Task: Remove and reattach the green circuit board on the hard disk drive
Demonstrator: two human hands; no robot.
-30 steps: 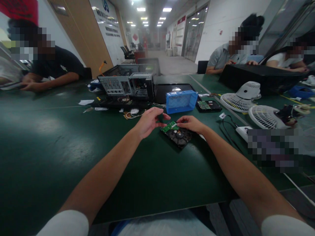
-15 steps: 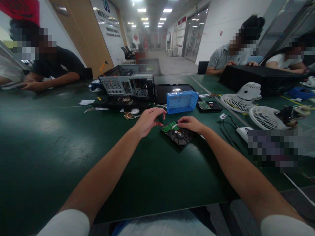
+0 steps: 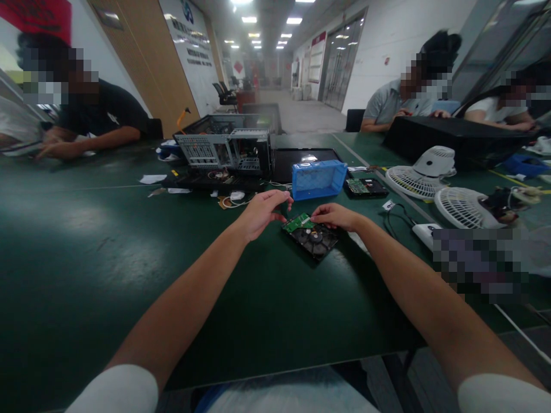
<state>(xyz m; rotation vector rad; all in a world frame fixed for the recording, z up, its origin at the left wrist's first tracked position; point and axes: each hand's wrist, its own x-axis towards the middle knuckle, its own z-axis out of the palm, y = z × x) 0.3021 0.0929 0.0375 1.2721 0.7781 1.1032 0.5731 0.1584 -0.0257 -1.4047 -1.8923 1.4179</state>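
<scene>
A hard drive lies on the green table in front of me, its underside up, with a green circuit board along its far left edge. My right hand has its thumb and fingertips closed on the drive's far edge beside the board. At the drive's left corner, my left hand is curved, thumb and fingers apart, the thumb tip at or just touching the corner. Whether anything small sits between the left fingertips is too dark to make out.
Behind the drive stands a blue plastic bin, with another hard drive to its right. An opened computer case is at the back left. White fan parts and a power strip lie right. Several people sit across the table.
The hard drive and my right hand stay almost still. My left thumb tip is slightly nearer the drive's left corner, and the dark patch between the left fingers shows less.
</scene>
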